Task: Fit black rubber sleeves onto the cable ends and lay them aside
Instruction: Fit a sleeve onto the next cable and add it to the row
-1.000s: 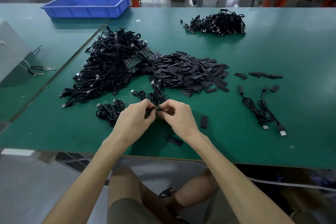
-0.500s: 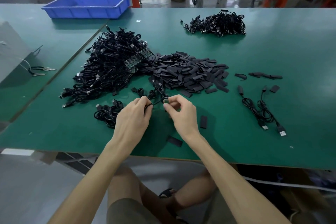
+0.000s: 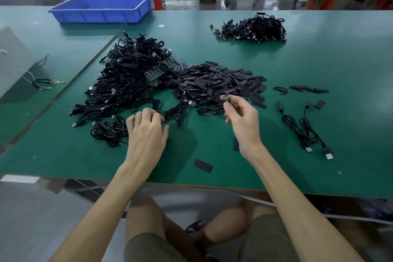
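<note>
Across the green desk (image 3: 319, 59), the sleeve pile (image 3: 221, 81) sits just beyond the right hand (image 3: 242, 121), whose fingers (image 3: 222, 98) pinch the cable end (image 3: 228, 99) upright. The left hand (image 3: 146, 132), farther from the pile, curls over the cable (image 3: 177, 112), grip hidden.

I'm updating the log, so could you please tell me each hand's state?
Left hand: curled over a cable, grip unclear.
Right hand: pinching a cable end.

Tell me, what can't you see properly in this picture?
Head view:
- Small green piece pinched by the right hand: too small to identify; fingers cover its lower end.
- Left hand: its curled fingers hide whether it grips the cable.
- Black sleeve: partly behind the right wrist.
</note>
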{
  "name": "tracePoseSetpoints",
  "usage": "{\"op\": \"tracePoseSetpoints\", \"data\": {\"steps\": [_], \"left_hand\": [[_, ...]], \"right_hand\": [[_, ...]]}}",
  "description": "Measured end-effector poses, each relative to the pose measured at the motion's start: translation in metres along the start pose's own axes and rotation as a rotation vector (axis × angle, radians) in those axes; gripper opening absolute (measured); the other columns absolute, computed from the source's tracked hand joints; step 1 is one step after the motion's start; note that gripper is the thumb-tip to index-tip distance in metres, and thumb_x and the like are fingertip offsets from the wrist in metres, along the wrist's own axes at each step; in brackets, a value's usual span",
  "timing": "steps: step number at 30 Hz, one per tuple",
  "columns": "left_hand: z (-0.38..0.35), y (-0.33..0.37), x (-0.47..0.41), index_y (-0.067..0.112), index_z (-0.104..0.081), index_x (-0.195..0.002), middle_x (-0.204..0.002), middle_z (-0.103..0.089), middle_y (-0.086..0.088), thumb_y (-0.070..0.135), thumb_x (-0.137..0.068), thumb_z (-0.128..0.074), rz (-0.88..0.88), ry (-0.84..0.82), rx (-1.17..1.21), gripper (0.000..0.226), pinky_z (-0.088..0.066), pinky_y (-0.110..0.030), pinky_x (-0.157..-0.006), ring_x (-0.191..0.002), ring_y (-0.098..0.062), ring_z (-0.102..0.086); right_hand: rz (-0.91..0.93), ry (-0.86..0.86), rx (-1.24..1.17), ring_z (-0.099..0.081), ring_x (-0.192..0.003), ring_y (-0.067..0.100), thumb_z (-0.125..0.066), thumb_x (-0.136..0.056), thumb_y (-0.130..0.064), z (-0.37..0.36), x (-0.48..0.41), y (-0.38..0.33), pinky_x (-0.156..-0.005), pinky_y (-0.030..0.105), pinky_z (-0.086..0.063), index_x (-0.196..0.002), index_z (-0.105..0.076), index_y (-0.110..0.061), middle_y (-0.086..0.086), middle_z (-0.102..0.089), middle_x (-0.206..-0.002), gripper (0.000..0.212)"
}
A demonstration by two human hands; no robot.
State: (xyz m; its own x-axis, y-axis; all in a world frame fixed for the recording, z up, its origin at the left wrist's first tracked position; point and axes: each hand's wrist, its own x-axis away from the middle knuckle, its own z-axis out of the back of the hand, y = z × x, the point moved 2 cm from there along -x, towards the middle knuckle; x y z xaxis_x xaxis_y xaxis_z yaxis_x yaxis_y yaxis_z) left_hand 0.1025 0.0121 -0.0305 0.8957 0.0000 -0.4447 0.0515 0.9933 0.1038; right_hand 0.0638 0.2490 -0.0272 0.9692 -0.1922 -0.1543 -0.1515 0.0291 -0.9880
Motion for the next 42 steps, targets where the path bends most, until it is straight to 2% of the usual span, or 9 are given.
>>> {"op": "tracePoseSetpoints", "data": {"steps": [3,6,10,16,19,24,29,37,42], "left_hand": [[0.008,0.022,0.0,0.018,-0.067,-0.111,-0.115,-0.056,0.002,0.031,-0.094,-0.07,-0.139,-0.078,0.194,0.022,-0.023,-0.032,-0.097,-0.113,-0.021,-0.051],[0.009,0.044,-0.003,0.035,-0.065,-0.106,-0.112,-0.052,0.013,0.045,-0.089,-0.072,-0.247,-0.49,0.482,0.021,-0.025,-0.031,-0.1,-0.109,-0.01,-0.045],[0.002,0.058,0.003,0.033,-0.065,-0.102,-0.11,-0.044,0.008,0.041,-0.082,-0.081,-0.335,-0.743,0.442,0.026,-0.025,-0.03,-0.093,-0.105,-0.01,-0.034],[-0.004,0.061,0.004,0.029,-0.055,-0.088,-0.101,-0.047,0.01,0.033,-0.091,-0.073,-0.336,-0.732,0.394,0.019,-0.026,-0.025,-0.089,-0.099,-0.012,-0.038],[-0.005,0.059,0.005,0.026,-0.051,-0.087,-0.087,-0.063,0.006,0.024,-0.098,-0.066,-0.112,-0.714,0.678,0.019,-0.04,-0.021,-0.075,-0.085,-0.02,-0.055],[-0.012,0.063,0.003,0.005,-0.051,-0.096,-0.077,-0.064,-0.003,0.008,-0.104,-0.054,0.09,-0.552,1.143,0.009,-0.044,-0.026,-0.052,-0.054,-0.023,-0.064],[-0.027,0.058,-0.002,0.001,-0.058,-0.104,-0.072,-0.064,-0.007,0.012,-0.104,-0.057,0.231,-0.488,1.299,0.011,-0.046,-0.03,-0.058,-0.061,-0.025,-0.054],[-0.035,0.054,-0.008,0.004,-0.07,-0.109,-0.084,-0.063,-0.005,0.015,-0.1,-0.061,0.374,-0.438,1.684,0.017,-0.043,-0.022,-0.054,-0.066,-0.015,-0.053],[-0.037,0.065,-0.015,0.006,-0.072,-0.106,-0.085,-0.068,-0.014,0.02,-0.094,-0.07,0.375,-0.455,1.638,0.018,-0.045,-0.023,-0.051,-0.059,-0.016,-0.052]], "right_hand": [[0.064,-0.02,0.045,-0.055,-0.079,0.014,-0.064,-0.101,-0.007,0.012,-0.002,0.002,-0.066,0.017,-0.051,-0.111,-0.073,-0.031,0.007,-0.065,-0.1,0.028],[0.1,-0.021,0.05,-0.057,-0.076,0.013,-0.066,-0.1,-0.005,0.024,-0.003,0.001,-0.068,0.018,-0.05,-0.109,-0.073,-0.036,0.021,-0.065,-0.111,0.033],[0.143,-0.007,0.008,-0.063,-0.085,0.013,-0.065,-0.1,-0.003,0.042,-0.004,-0.003,-0.068,0.024,-0.052,-0.115,-0.075,-0.028,0.009,-0.074,-0.113,0.031],[0.211,0.057,-0.039,-0.07,-0.105,0.012,-0.064,-0.102,-0.011,0.057,-0.008,-0.008,-0.087,0.026,-0.056,-0.126,-0.072,-0.019,0.002,-0.076,-0.117,0.027],[0.212,0.097,-0.133,-0.074,-0.104,0.025,-0.06,-0.104,-0.011,0.06,-0.01,-0.007,-0.095,0.034,-0.058,-0.124,-0.071,-0.021,-0.002,-0.076,-0.101,0.024],[0.053,0.198,-0.265,-0.075,-0.085,0.023,-0.059,-0.104,-0.007,0.057,-0.014,0.008,-0.09,0.039,-0.06,-0.111,-0.062,-0.008,0.002,-0.071,-0.09,0.008],[-0.08,0.184,-0.327,-0.071,-0.074,0.015,-0.063,-0.103,-0.011,0.054,-0.009,0.019,-0.076,0.029,-0.059,-0.104,-0.069,-0.006,0.001,-0.075,-0.083,0.008],[-0.126,0.04,-0.238,-0.068,-0.067,0.02,-0.062,-0.104,-0.017,0.044,-0.003,0.027,-0.07,0.03,-0.059,-0.1,-0.068,-0.003,0.003,-0.071,-0.078,0.016],[-0.08,-0.018,-0.133,-0.058,-0.058,0.012,-0.064,-0.103,-0.017,0.039,-0.003,0.029,-0.06,0.022,-0.051,-0.093,-0.073,-0.011,0.0,-0.067,-0.07,0.015]]}}
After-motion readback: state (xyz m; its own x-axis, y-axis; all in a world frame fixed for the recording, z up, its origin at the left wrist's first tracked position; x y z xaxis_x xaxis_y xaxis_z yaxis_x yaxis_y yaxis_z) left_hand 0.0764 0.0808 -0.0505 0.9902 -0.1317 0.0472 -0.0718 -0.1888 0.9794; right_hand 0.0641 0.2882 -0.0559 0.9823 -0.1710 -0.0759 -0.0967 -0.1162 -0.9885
